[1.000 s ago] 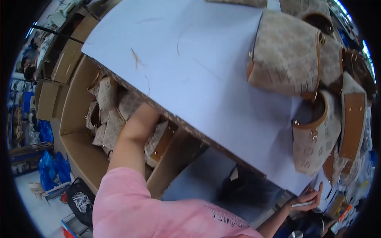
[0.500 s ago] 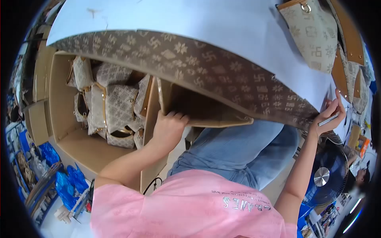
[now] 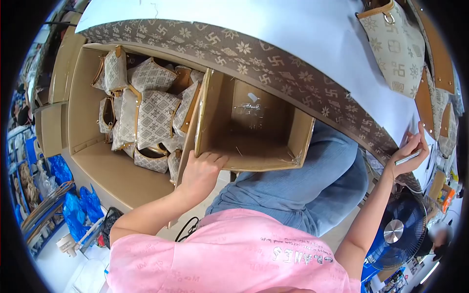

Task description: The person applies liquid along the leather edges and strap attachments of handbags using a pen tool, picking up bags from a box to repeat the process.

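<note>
The left hand [image 3: 200,172] curls over the near rim of a small cardboard box [image 3: 254,127] under the desk's [image 3: 293,29] patterned near edge, beside a larger carton [image 3: 97,166] packed with monogram bags [image 3: 154,115]. The right hand [image 3: 409,152] pinches a thin pen [image 3: 406,157] at the desk's right edge. The pink shirt [image 3: 234,259] shows reversed lettering, "CRANES".

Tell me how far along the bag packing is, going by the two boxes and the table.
Done: the large carton already holds a batch of patterned bags. In hand: the left hand grips the edge of the smaller box, which looks empty apart from some clear wrap; the right hand holds a slim metal tool at the table edge. Left: several bags on the table are unpacked.
</note>
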Motion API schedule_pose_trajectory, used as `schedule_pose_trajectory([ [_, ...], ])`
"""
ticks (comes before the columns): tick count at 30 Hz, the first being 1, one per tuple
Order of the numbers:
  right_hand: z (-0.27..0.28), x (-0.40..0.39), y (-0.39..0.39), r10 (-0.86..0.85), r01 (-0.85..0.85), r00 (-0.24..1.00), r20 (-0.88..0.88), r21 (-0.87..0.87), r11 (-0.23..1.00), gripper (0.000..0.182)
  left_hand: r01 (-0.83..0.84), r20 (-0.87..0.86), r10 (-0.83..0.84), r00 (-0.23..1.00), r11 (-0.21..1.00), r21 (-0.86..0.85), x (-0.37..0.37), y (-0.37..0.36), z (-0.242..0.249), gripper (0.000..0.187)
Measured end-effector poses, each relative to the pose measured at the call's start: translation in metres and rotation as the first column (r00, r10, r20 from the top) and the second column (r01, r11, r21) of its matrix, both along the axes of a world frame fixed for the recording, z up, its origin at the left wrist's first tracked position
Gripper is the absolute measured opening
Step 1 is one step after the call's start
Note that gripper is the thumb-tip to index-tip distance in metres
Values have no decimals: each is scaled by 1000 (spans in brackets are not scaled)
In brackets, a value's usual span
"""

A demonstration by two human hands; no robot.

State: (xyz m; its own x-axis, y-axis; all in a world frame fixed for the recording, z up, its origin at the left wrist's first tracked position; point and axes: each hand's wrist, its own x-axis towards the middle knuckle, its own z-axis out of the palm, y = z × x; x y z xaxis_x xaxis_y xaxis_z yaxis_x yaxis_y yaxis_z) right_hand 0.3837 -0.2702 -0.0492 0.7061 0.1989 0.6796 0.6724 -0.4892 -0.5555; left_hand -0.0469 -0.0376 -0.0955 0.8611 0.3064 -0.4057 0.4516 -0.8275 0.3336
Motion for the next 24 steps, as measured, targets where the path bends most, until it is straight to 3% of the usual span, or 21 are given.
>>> schedule_pose_trajectory([
  [4, 0, -1, 1, -27, 27, 1000, 13, -20, 999, 17, -4, 115, -2, 993, 999, 46, 1, 0, -2, 37],
  [9, 2, -10, 6, -35, 39, 996, -76, 54, 998, 17, -17, 92, 16, 996, 1000, 4, 2, 4, 1, 40],
  [17, 5, -11, 8, -56, 56, 998, -11, -14, 998, 17, -40, 138, 48, 989, 997, -59, 10, 13, -5, 41],
  [20, 6, -12, 8, -90, 90, 995, -43, 5, 996, 16, -64, 227, 78, 971, 996, -68, 21, 21, -10, 38],
  [24, 2, -6, -1, -89, 89, 996, -13, -14, 996, 18, -10, 216, 10, 976, 1000, -3, 43, 39, -19, 36],
])
